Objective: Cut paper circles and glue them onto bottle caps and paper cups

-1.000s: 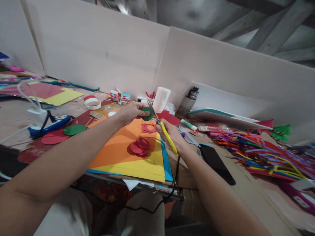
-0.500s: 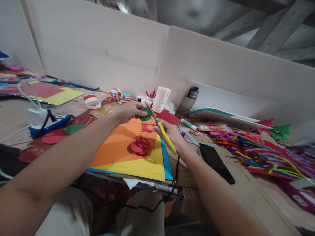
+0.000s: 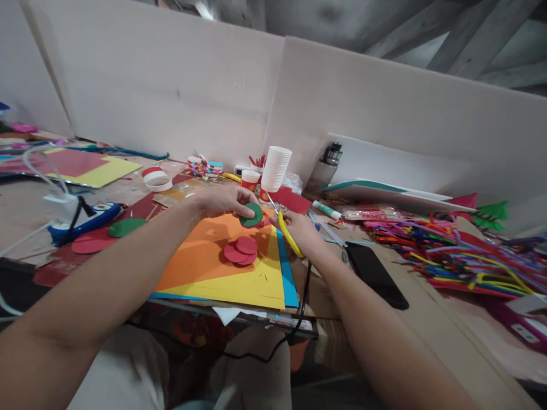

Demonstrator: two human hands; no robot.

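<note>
Between the thumb and fingers of my left hand is a green paper circle, held above the orange sheet. My right hand is wrapped round yellow-handled scissors, whose blades point up and away, just right of the green circle and apart from it. Several red paper circles lie in a loose pile on the orange sheet below. Under that sheet are yellow paper and blue paper. Red paper scraps behind the green circle are partly hidden.
A tall stack of white paper cups stands behind my hands. To the right are a glue stick, a black phone and a heap of pipe cleaners. A blue glue gun lies left, near another green circle.
My left hand has brought the green circle lower and nearer to me, away from the scissor blades. The scissors have dropped slightly and their blades now sit clear of the paper.
</note>
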